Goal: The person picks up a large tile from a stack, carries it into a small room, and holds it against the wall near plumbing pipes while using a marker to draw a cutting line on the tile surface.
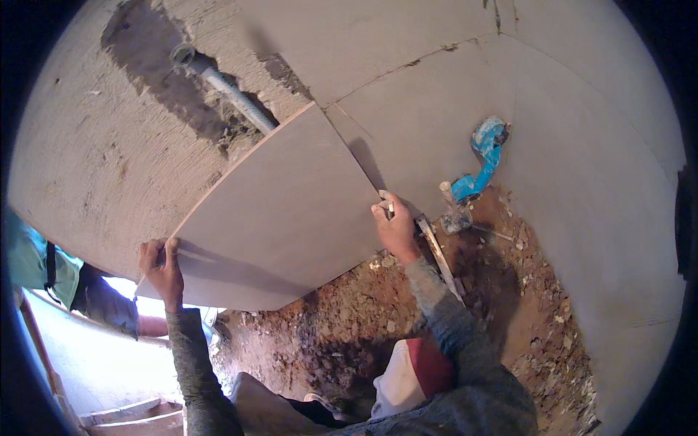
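Note:
A large grey tile stands against the wall, with a pale edge along its upper left side. My left hand grips that edge near its lower left corner, fingers bent over it. At the opposite side, my right hand is closed, resting by the seam between this tile and the grey tile surface on the right. A small pale piece shows between its fingers; its kind is unclear. A long narrow dirty strip lies just right of my right wrist.
A grey pipe sits in a rough recess of the bare wall. A blue suction lifter is at the right, above a tool with a pale handle. Rubble covers the ground. Another person's teal clothing shows at left.

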`<state>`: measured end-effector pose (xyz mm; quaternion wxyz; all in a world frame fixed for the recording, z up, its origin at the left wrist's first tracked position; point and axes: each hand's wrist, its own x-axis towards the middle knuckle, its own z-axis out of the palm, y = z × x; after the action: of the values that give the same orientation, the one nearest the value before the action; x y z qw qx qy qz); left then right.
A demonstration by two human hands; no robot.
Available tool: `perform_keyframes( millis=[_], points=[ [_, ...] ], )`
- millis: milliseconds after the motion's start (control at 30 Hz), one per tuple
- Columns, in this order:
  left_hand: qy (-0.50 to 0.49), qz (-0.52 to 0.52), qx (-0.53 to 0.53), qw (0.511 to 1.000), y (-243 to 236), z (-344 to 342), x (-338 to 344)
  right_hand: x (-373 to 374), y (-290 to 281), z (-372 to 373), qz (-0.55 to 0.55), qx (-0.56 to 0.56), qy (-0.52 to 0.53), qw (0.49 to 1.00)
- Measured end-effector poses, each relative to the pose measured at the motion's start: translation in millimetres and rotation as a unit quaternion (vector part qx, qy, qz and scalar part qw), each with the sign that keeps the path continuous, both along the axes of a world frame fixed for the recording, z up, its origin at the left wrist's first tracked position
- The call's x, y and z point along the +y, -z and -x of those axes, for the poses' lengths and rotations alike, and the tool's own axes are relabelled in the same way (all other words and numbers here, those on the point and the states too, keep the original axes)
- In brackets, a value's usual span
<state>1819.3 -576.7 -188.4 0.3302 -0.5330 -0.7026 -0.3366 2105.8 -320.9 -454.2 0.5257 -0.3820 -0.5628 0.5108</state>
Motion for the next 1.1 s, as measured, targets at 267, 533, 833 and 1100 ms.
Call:
perform_keyframes(
  millis=[267, 533, 833, 1100],
  points=[
    [0.007, -0.007, 0.002, 1.0, 1.7, 4.1, -5.4, -0.3, -2.9, -0.6, -0.058, -0.018, 0.012, 0.998],
    [-0.02, 0.0, 0.0, 1.0, 11.6, 9.0, -35.8, -11.3, 0.4, -3.0, -0.059, -0.038, -0.015, 0.997],
    [-0.009, -0.023, 0.034, 0.999, 13.9, -15.5, -51.8, -18.9, -4.8, -12.1, -0.049, -0.022, -0.044, 0.998],
    [-0.084, -0.034, 0.137, 0.986, 23.8, -13.6, -71.1, -22.7, -13.9, -22.2, -0.104, -0.164, -0.066, 0.979]
  ],
)
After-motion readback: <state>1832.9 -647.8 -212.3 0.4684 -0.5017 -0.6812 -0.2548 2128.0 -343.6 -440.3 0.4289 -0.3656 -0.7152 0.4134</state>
